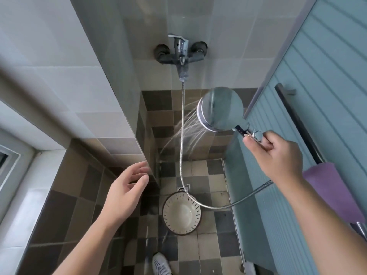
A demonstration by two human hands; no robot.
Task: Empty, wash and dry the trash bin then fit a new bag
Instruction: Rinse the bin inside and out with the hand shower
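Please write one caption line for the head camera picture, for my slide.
Right hand holds a spraying grey round shower head above an empty cream slotted plastic trash bin on the tiled floor.

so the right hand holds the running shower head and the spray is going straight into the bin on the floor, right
Not quite. The right hand does hold the running shower head, but the spray shoots sideways toward the tiled wall, not into the bin, which stands lower on the floor. The head view shows this.
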